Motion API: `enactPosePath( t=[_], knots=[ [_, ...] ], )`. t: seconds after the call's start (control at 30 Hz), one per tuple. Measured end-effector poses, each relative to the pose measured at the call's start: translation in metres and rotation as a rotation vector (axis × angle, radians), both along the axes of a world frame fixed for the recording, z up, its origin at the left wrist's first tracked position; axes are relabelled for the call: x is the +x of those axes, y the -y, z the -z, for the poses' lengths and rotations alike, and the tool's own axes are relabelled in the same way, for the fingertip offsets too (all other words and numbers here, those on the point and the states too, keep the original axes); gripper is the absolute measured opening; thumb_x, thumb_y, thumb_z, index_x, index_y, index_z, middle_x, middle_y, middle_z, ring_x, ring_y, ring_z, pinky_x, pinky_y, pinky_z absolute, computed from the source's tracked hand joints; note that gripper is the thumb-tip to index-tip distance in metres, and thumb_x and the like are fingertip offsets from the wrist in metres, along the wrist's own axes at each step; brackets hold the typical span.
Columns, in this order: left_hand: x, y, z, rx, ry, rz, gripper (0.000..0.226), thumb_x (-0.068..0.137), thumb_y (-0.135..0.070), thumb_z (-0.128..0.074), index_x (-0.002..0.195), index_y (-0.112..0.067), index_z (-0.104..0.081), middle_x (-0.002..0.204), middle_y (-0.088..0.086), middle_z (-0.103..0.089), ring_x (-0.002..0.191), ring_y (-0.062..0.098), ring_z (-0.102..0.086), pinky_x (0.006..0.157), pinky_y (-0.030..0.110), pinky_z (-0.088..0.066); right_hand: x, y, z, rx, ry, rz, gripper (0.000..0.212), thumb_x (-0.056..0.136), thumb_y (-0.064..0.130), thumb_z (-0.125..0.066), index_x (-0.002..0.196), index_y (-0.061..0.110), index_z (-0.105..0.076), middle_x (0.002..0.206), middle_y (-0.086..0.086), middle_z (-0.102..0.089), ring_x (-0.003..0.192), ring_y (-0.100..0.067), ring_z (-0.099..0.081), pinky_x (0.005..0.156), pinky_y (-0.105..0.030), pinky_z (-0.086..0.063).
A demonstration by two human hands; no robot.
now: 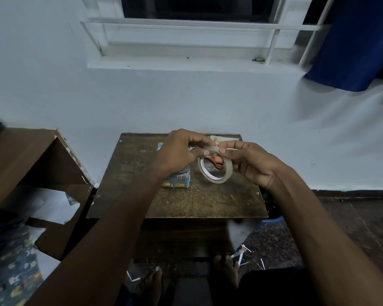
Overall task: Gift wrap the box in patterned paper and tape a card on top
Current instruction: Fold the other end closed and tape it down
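Note:
A roll of clear tape (pixel 217 173) hangs in the air above the small wooden table (pixel 186 202). My right hand (pixel 250 162) holds the roll at its top edge. My left hand (pixel 177 153) pinches the tape's loose end just left of that. Below my left hand sits the box wrapped in blue patterned paper (pixel 177 180), mostly hidden by the wrist. Red-handled scissors (pixel 218 162) show through the hole of the roll, lying on the table. A pale card-like sheet (pixel 216 139) lies at the table's far edge, largely covered by my fingers.
A brown cardboard box (pixel 31 164) stands open at the left, with white paper inside. Blue patterned wrapping paper (pixel 11 272) lies on the floor at lower left. Paper scraps (pixel 241 255) litter the floor near my feet. The wall and a window are behind the table.

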State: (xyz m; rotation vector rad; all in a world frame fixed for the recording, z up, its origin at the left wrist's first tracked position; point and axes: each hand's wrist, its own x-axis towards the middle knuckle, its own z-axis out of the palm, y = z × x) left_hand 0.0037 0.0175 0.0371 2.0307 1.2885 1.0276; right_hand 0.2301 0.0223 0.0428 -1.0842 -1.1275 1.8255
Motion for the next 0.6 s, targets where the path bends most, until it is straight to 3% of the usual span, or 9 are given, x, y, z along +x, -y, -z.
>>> enactPosePath(
  t=[0.13,0.23,0.37,0.53,0.6],
  knots=[
    [0.001,-0.004,-0.002,-0.013,0.088,-0.072,0.019,0.091,-0.009,-0.080,0.107,-0.018,-0.081,0.094,-0.009,-0.080,0.090,0.006,-0.074,0.083,0.017,-0.056,0.006,0.003,-0.006,0.001,-0.200,-0.048,0.040,0.091,0.024,-0.069,0.127,0.005,-0.068,0.111,-0.014,-0.077,0.095,-0.020,-0.077,0.092,-0.038,-0.059],
    [-0.001,-0.007,-0.001,-0.044,0.148,-0.117,0.017,0.091,-0.007,-0.080,0.104,-0.017,-0.079,0.092,-0.004,-0.077,0.086,0.013,-0.072,0.083,0.028,-0.060,0.004,0.007,-0.007,0.110,-0.085,0.047,0.040,0.078,0.014,-0.077,0.117,0.013,-0.073,0.103,-0.008,-0.079,0.092,-0.019,-0.075,0.088,-0.039,-0.054],
    [-0.003,-0.006,-0.001,-0.051,0.152,-0.100,0.019,0.091,-0.005,-0.078,0.106,-0.016,-0.074,0.093,0.003,-0.073,0.087,0.023,-0.070,0.084,0.037,-0.060,-0.005,0.009,-0.003,0.214,-0.030,0.217,0.038,0.063,0.009,-0.088,0.100,0.012,-0.079,0.091,-0.012,-0.078,0.082,-0.026,-0.071,0.076,-0.039,-0.056],
    [-0.006,-0.009,0.000,-0.092,0.170,-0.139,0.020,0.095,-0.005,-0.072,0.110,-0.018,-0.068,0.097,0.009,-0.071,0.094,0.032,-0.069,0.090,0.048,-0.060,-0.014,0.009,0.001,0.245,-0.049,0.183,0.047,0.074,-0.005,-0.083,0.119,0.003,-0.071,0.106,-0.017,-0.078,0.094,-0.023,-0.075,0.079,-0.030,-0.058],
    [-0.007,-0.009,-0.001,-0.092,0.181,-0.131,0.019,0.096,-0.008,-0.072,0.110,-0.019,-0.066,0.096,0.005,-0.070,0.096,0.030,-0.070,0.092,0.050,-0.058,-0.017,0.010,0.003,0.271,-0.010,0.216,0.042,0.076,-0.002,-0.085,0.116,-0.001,-0.072,0.105,-0.019,-0.079,0.093,-0.025,-0.076,0.080,-0.032,-0.058]
  ],
)
